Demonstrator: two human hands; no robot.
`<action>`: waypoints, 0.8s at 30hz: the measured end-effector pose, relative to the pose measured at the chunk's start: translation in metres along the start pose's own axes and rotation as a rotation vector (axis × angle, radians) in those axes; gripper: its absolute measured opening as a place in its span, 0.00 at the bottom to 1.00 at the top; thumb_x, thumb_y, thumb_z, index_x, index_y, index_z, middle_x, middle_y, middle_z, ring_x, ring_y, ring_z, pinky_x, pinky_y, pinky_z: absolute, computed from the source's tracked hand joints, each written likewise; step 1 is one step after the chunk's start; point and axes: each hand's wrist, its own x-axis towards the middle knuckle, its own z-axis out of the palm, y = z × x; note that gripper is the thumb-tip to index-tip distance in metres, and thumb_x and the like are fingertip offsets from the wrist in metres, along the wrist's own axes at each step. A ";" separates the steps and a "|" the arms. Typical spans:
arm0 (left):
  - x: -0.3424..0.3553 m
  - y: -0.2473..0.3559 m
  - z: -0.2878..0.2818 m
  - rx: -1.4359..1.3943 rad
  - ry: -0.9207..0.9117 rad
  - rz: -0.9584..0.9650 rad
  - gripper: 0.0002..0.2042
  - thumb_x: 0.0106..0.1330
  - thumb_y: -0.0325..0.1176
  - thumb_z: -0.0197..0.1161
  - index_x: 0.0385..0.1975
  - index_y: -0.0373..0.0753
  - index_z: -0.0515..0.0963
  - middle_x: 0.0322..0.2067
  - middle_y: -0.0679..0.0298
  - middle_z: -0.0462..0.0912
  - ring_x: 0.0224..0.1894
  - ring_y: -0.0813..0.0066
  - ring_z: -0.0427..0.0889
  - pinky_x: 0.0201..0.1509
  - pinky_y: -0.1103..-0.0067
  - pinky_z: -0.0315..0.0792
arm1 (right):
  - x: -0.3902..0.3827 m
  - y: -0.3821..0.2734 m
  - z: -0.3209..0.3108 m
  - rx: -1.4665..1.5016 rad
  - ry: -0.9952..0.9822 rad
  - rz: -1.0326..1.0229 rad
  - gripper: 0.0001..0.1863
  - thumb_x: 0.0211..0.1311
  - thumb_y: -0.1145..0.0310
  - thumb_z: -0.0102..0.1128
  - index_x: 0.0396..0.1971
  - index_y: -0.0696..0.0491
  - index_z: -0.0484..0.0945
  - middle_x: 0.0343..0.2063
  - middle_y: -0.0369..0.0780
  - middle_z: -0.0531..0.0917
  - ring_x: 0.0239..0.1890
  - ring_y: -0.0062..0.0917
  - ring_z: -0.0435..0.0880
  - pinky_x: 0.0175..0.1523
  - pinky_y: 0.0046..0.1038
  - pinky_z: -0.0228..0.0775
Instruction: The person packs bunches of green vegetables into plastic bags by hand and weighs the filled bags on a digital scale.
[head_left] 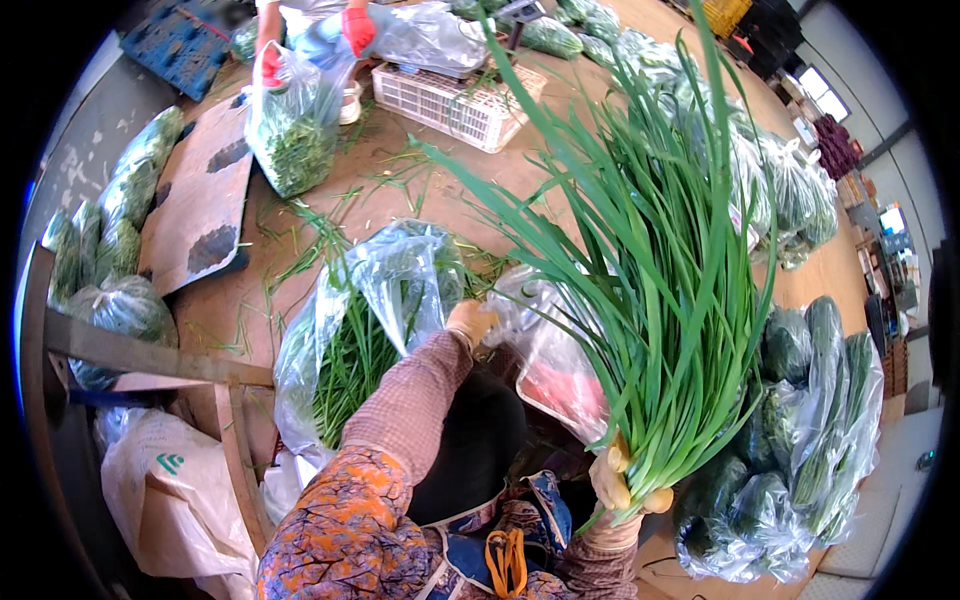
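Observation:
My right hand (612, 480), in a tan glove, is closed around the pale lower ends of a large bunch of long, flat green leaves (660, 290) that look like garlic chives. The leaves fan upward and away from me, their tips spread wide. My left hand (470, 322) reaches forward, its fingers closed on the crumpled edge of a clear plastic bag (525, 300). Left of that arm stands an opened clear bag (410, 260) with similar green leaves (350, 370) inside. Something pink (565, 390) shows in a white container beneath the plastic by my left hand.
Another person's red-gloved hand (270, 65) holds a filled bag (295, 140) at the far left. A white crate (450, 105) carries a scale. Bagged vegetables (790, 430) lie at right, more bags (130, 200) at left. A metal frame (150, 352) and white sack (170, 490) stand near left.

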 end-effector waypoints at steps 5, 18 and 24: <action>-0.036 0.109 -0.020 -0.689 -0.275 -0.045 0.10 0.54 0.36 0.62 0.28 0.35 0.76 0.23 0.63 0.78 0.20 0.78 0.73 0.27 0.81 0.69 | -0.012 -0.013 -0.011 -0.124 0.290 -0.179 0.33 0.33 0.72 0.65 0.45 0.67 0.66 0.37 0.59 0.73 0.15 0.26 0.74 0.17 0.18 0.66; -0.118 0.249 -0.054 -0.585 -0.821 0.079 0.23 0.61 0.36 0.53 0.56 0.38 0.61 0.16 0.64 0.71 0.12 0.78 0.68 0.12 0.85 0.60 | 0.004 -0.072 -0.010 -1.299 0.284 -0.317 0.23 0.41 0.71 0.67 0.42 0.57 0.73 0.39 0.44 0.78 0.32 0.24 0.77 0.38 0.26 0.70; -0.105 0.275 -0.057 -0.732 -0.772 -0.160 0.25 0.62 0.36 0.51 0.58 0.36 0.57 0.15 0.64 0.69 0.10 0.79 0.64 0.11 0.86 0.57 | 0.033 -0.050 -0.069 -1.480 0.177 -0.066 0.32 0.43 0.69 0.65 0.52 0.54 0.66 0.41 0.45 0.77 0.39 0.28 0.78 0.45 0.29 0.70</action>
